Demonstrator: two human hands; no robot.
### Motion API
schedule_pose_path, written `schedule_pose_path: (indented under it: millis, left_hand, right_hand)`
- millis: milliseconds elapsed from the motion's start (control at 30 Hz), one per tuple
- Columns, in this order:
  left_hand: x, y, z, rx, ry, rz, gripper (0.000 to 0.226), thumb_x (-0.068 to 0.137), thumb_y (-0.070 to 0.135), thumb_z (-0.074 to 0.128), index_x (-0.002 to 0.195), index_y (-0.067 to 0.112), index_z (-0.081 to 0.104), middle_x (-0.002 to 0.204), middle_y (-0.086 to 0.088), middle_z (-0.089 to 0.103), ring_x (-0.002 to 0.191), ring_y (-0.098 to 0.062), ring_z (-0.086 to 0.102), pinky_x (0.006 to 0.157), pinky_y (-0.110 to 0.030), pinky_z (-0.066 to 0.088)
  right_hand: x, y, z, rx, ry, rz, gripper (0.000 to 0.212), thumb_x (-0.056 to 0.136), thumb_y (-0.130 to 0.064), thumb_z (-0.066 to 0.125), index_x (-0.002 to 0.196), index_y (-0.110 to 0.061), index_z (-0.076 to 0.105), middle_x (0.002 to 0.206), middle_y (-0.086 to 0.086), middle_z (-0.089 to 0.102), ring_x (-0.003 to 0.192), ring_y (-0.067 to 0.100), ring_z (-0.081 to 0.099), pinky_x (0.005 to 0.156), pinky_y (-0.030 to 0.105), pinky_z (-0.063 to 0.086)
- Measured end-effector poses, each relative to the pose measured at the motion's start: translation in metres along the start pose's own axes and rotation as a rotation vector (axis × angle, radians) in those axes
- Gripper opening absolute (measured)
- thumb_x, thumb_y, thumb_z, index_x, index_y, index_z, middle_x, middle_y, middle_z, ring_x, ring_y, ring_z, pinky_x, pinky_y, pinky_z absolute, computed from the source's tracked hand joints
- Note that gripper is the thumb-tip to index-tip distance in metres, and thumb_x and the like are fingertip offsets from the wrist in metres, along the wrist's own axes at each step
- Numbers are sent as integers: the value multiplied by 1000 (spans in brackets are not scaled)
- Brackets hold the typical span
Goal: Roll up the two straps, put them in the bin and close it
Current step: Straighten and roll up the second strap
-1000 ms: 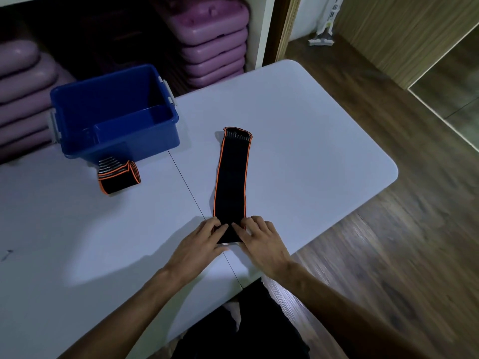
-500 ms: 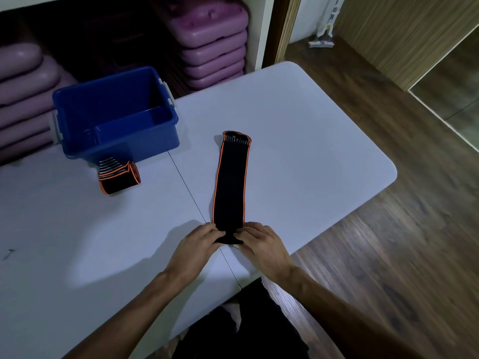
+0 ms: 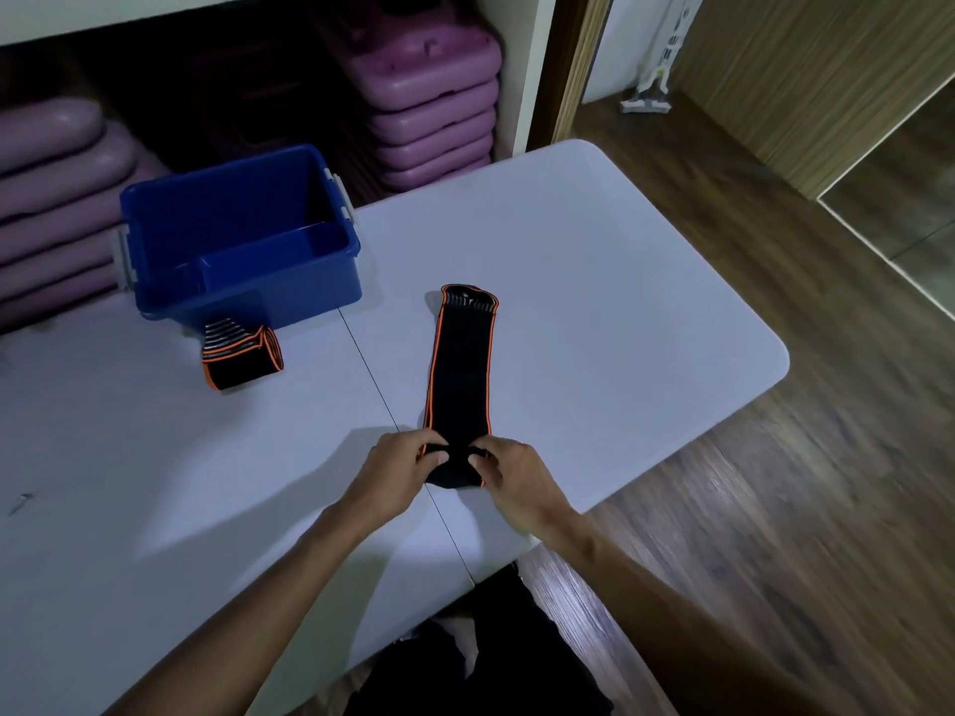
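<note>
A black strap with orange edges [image 3: 460, 374] lies flat on the white table [image 3: 594, 312], running away from me. Its near end is folded into a small roll. My left hand [image 3: 398, 470] pinches the roll's left side and my right hand [image 3: 509, 475] pinches its right side. A second strap [image 3: 242, 354], rolled up, rests on the table just in front of the open blue bin [image 3: 243, 235]. The bin looks empty, and no lid is in view.
Stacks of purple step platforms [image 3: 424, 95] fill the shelf behind the table. The table's right edge drops to a wooden floor [image 3: 775, 509]. A white mop head [image 3: 646, 103] leans at the far wall. A small dark bit [image 3: 20, 502] lies at the table's left.
Both hands have curled the strap's near end up and over, starting a roll. The flat part now looks shorter. The rolled strap and the bin have not moved.
</note>
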State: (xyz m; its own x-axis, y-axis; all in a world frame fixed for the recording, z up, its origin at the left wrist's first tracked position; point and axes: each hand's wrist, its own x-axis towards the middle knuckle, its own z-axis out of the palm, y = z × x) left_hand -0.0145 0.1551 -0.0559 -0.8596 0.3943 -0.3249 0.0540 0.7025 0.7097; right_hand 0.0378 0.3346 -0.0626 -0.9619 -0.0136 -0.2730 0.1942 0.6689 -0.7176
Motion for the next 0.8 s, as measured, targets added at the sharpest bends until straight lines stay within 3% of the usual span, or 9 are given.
schedule_pose_path:
  millis: [100,167,267,333,500,600,700,800]
  left_hand:
    - [5,2,4,-20,92,-56,10,87,23,65,96,19,68,75,11,62,74,-9,62,72,-33,55]
    - [4,3,7,-32,124,-69,7,86,22,66,92,18,68,68,12,59,67,-9,61,67,-32,55]
    - [4,-1,11,-46,147,-88,4,87,21,66,86,18,63,67,6,62,66,-14,63,64,-36,56]
    - [5,-4,14,-50,167,-92,7,88,23,64,83,20,59,67,3,63,66,-16,63,64,-37,55]
    - [3,-6,14,-71,144,-75,9,88,27,64,85,22,57,69,4,60,65,-15,60,64,-39,55]
    - [9,-3,1,86,196,45,12,87,31,64,95,23,61,94,4,57,87,-13,56,78,-30,50]
    - [36,16,-2,371,230,271,42,96,38,36,124,15,57,136,-8,49,129,-24,43,104,-38,42]
    - [70,26,17,519,-16,177,59,99,41,15,151,12,15,161,-12,3,149,-26,1,120,-43,11]
  right_hand:
    - [0,-1,10,26,82,55,27,100,-21,50,124,-15,60,109,-1,54,90,16,58,80,27,50]
    - [-3,-2,14,-38,158,-6,29,98,-17,52,126,-19,58,114,1,55,93,18,57,80,31,51]
    - [-8,6,23,-439,269,-273,24,86,-17,68,109,-23,67,110,1,62,89,24,58,67,34,51]
    - [-13,12,30,-599,274,-346,28,81,-24,73,109,-23,67,108,0,65,84,22,60,63,33,49]
    - [-14,15,32,-647,293,-342,37,75,-19,77,110,-21,66,108,0,65,90,23,61,64,34,49]
    - [-17,14,30,-657,292,-373,30,83,-26,67,112,-19,65,119,3,64,106,26,61,68,35,52]
    - [-16,19,32,-711,285,-392,31,84,-22,65,115,-18,65,127,4,62,115,27,59,74,36,52]
    - [-13,18,34,-708,285,-412,31,79,-13,67,111,-17,66,124,2,64,115,26,60,75,35,51]
